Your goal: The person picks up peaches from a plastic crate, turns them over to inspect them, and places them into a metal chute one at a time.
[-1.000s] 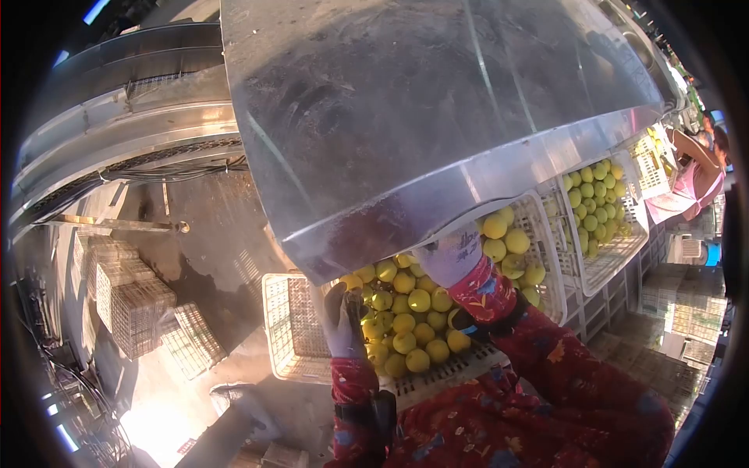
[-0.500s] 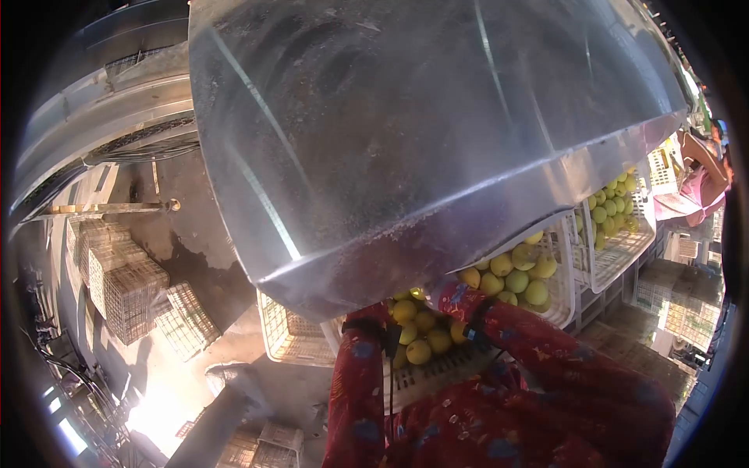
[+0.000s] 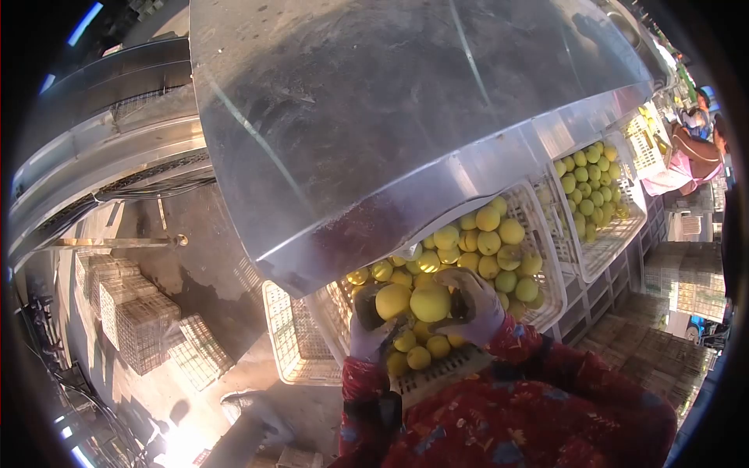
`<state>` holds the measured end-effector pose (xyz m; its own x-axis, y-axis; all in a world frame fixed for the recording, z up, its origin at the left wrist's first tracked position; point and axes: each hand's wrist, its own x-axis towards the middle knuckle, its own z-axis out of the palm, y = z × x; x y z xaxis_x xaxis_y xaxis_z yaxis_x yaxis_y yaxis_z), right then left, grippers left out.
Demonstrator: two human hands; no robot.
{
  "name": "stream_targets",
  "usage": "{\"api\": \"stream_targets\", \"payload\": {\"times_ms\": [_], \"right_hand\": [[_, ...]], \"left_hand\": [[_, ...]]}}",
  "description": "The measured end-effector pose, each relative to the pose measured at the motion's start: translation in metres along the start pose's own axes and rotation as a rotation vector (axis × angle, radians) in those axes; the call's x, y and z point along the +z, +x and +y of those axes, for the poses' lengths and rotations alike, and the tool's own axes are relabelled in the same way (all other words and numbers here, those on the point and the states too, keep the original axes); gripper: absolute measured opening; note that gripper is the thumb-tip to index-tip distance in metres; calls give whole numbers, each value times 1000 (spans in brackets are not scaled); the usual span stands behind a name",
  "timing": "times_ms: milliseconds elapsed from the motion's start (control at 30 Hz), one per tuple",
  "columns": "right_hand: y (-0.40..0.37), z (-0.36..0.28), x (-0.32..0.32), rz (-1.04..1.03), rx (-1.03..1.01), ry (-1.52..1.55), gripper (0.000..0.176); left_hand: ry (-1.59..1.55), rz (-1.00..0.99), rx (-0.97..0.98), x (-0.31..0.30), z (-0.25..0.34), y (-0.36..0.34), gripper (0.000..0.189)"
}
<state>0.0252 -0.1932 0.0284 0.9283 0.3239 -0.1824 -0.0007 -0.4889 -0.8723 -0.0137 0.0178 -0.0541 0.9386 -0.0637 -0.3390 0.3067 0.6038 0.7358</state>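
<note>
Above a white crate [image 3: 555,269] of round yellow-green fruit, both my hands wear pale gloves with dark palms. My left hand [image 3: 373,324] is curled round a yellow fruit [image 3: 392,302]. Beside it, my right hand [image 3: 474,306] grips a greener fruit [image 3: 430,302]. The two held fruits are side by side, near each other. More fruit [image 3: 419,358] lies below them in the crate. The metal sheet [image 3: 413,117] slopes over the back of the crate and hides part of it.
An empty white crate [image 3: 292,343] stands left of the fruit. Another fruit crate [image 3: 640,222] is at the right, with a person [image 3: 690,156] beyond it. Stacked crates [image 3: 140,320] stand on the floor at the left, and more stacks [image 3: 644,343] at the right.
Both hands, hidden under the metal edge before, now show with a fruit in each. The metal sheet sits higher in view, and more of the crates shows.
</note>
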Motion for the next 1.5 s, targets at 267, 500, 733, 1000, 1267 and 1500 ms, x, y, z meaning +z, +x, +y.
{"api": "stream_targets", "payload": {"times_ms": [267,500,733,1000,1267,1500], "right_hand": [[84,-23,21,384,-246,-283,72],[65,-39,-14,217,-247,-45,69],[23,-45,34,376,-534,-192,62],[39,-41,31,334,-375,-254,69],[115,10,44,463,-433,-550,52],[68,-11,1,335,-164,35,42]], "left_hand": [[-116,89,222,29,43,-32,62],[-203,173,238,39,55,-41,63],[325,129,429,74,44,-17,71],[209,123,319,75,58,0,59],[162,491,282,17,42,-2,34],[1473,280,-527,-65,-89,54,56]]}}
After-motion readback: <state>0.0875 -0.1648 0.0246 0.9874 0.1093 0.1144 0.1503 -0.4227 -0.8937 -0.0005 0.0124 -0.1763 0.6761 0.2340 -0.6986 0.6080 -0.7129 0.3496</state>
